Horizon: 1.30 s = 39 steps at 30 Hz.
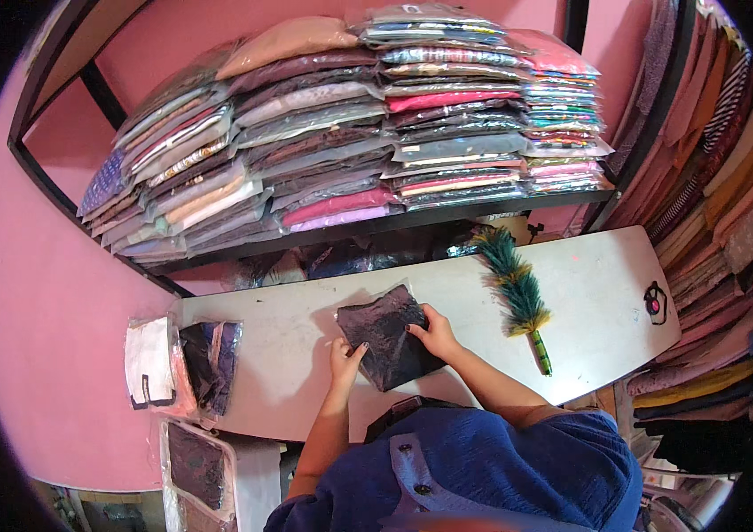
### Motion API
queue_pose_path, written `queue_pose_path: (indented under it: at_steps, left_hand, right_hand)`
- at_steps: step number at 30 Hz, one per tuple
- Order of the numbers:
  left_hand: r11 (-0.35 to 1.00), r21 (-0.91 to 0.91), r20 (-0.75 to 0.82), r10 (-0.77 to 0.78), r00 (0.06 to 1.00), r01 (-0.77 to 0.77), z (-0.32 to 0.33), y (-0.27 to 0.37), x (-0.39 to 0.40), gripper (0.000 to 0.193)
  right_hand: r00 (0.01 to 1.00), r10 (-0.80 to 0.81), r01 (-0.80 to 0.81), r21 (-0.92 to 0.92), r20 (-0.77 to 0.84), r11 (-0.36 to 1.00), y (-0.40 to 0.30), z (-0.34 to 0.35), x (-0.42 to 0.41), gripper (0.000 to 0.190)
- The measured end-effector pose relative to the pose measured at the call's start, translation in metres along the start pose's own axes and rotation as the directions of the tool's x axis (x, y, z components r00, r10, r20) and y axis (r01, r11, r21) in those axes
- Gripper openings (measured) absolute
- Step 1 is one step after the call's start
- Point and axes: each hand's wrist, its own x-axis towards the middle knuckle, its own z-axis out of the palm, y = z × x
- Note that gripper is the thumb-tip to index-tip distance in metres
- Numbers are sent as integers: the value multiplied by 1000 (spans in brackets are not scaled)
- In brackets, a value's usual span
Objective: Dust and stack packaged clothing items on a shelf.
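Observation:
A folded dark garment in a clear plastic bag (386,336) is held up between both hands, tilted above the white table (283,346). My left hand (348,359) grips its lower left edge, thumb on top. On its right edge, my right hand (434,330) pinches it, the thumb lying across the front and the other fingers mostly hidden behind. The plastic shines over the dark fabric.
To the right lies a green and yellow feather duster (519,292); a small black strapped object (654,302) sits near the table's right end. Bagged garments (210,366) lie at the left end. Behind, a shelf (416,216) bears stacked bagged clothes (323,133). Fabrics (716,219) line the right side.

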Motion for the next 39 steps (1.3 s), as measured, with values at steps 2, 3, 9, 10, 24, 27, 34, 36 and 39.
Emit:
queue_pose_path:
  at_steps: [2,3,9,10,24,27,34,36,39]
  left_hand:
    - [994,56,-14,90,996,-89,-7,1,-2,35]
    - [994,55,-8,95,995,-95,-5,7,-4,35]
    - [593,805,-142,172,975,13,-31,4,-32,72]
    - [595,803,-148,172,974,17,-31,7,-40,72]
    - [271,883,-246,-428,870,383,-32,-3,-63,106]
    - [263,881,-255,-434,864,392,-29,0,-63,106]
    - [240,881,-266,-462,846,408,-29,5,-70,107]
    - [218,893,-260,-467,845,395,-31,-2,-69,108]
    - [212,899,-246,-481,842,384,-29,-4,-66,108]
  right_hand:
    - [996,-84,82,58,26,995,-27,-19,6,39]
    - [989,-145,141,66,44,988,-46,-34,10,37]
    - [926,-370,371,-7,72,928,-163,-152,60,35]
    - [934,-356,355,26,21,934,-188,-171,65,35]
    - [933,-292,359,596,-211,718,-306,-474,263,34]
    - [948,-291,298,688,-131,661,-301,-514,298,34]
    - [959,-123,256,594,-255,763,-301,-548,366,35]
    - [978,-91,182,565,-186,805,-294,-555,387,31]
    - [983,-161,184,509,-90,841,-266,-558,417,26]
